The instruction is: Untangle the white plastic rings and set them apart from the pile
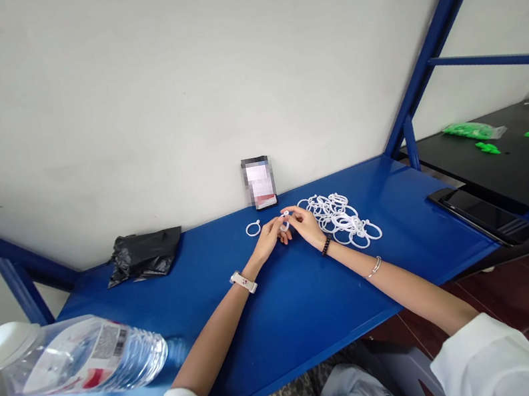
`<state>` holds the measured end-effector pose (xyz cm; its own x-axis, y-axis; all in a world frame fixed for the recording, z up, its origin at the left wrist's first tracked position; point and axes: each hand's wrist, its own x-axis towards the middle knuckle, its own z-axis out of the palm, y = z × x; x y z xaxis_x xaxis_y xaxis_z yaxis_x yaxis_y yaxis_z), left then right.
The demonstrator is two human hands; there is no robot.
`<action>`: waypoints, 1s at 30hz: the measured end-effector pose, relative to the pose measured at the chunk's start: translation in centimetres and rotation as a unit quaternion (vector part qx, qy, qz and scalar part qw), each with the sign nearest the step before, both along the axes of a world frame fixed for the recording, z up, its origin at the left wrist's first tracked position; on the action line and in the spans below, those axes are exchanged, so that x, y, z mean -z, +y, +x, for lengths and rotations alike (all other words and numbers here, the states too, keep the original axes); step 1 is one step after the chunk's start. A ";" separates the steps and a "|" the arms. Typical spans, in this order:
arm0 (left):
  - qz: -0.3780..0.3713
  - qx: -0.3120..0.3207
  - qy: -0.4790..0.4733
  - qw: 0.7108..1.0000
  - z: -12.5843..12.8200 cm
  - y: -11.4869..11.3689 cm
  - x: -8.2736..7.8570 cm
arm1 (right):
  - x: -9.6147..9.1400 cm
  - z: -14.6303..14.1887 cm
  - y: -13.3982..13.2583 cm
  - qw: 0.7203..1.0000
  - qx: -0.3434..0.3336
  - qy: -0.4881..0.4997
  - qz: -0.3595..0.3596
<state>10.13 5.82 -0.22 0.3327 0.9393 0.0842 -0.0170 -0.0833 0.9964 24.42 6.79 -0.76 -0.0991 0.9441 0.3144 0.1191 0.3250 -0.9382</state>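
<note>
On the blue tabletop (284,316) there is a pile of white rings (346,218), and from this pile I give the other places. Just to the left of the pile, the left hand (267,239) and the right hand (305,223) meet, and the fingertips of both are closed in a pinch upon one white ring (285,225), which the fingers partly hide. The right hand is the nearer to the pile; whether it touches the pile, I cannot tell. Farther left of the pile, beyond the left hand, a single loose ring (253,229) lies flat. Behind the pile and to its left, an upright device (260,184) with a blurred screen leans at the wall (178,104). Well left of the pile lies a black plastic bag (147,255), and nearer to the person is a clear bottle (93,355) with white cap. Right of the pile lies a flat dark object (475,213).
</note>
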 end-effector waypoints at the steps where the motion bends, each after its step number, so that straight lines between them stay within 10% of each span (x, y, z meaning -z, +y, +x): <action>1: 0.002 0.001 0.003 1.000 0.0 0.0 0.0 | 0.1 0.0 0.0 1.000 0.007 -0.005 0.002; 12: 0.039 0.002 0.028 0.999 -0.1 0.4 0.9 | -0.1 0.1 0.1 0.996 0.078 -0.042 0.011; 30: 0.001 -0.074 -0.101 0.992 -0.3 1.4 1.9 | 0.6 -0.2 0.5 1.000 -0.011 -0.017 0.021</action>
<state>9.81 7.25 -2.07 0.1675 0.9762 0.1375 -0.2042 -0.1021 0.9736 24.23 7.28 -1.32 -0.1305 0.9274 0.3505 0.1423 0.3673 -0.9191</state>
